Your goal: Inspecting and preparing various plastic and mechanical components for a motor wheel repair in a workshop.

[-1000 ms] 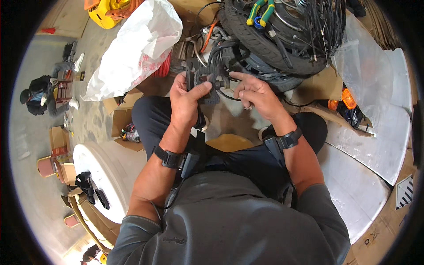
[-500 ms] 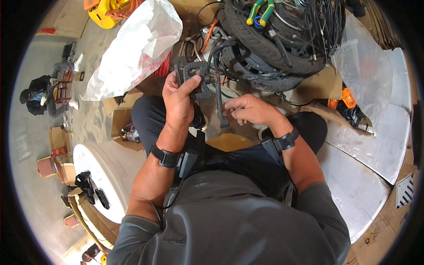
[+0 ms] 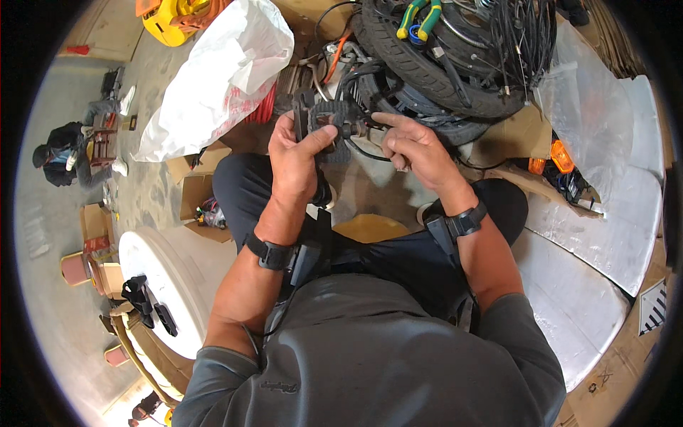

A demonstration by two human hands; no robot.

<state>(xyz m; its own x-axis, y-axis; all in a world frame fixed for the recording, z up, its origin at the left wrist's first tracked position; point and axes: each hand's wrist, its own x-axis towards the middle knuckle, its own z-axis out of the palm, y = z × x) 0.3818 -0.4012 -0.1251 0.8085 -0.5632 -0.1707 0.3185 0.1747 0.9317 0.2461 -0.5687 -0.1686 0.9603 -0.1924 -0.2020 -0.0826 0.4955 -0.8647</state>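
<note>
My left hand is closed around a black bicycle pedal, thumb pressed on its near side. A second dark flat piece stands behind my left fingers, partly hidden by them. From the pedal's right side sticks a metal axle end. The crank arm joined there is hard to make out against the dark parts behind. My right hand is just to the right, its index finger stretched toward the axle end and the other fingers loosely bent. It grips nothing; whether the fingertip touches the crank cannot be made out.
Black tyres are heaped ahead, with green-and-yellow pliers and black cables on top. A white sack lies at far left. White foam slabs are at right. A person sits at far left.
The crank arm that hung down from the pedal has swung out of that position. My right hand has risen with its index finger extended. The pedal has shifted slightly right and tilted.
</note>
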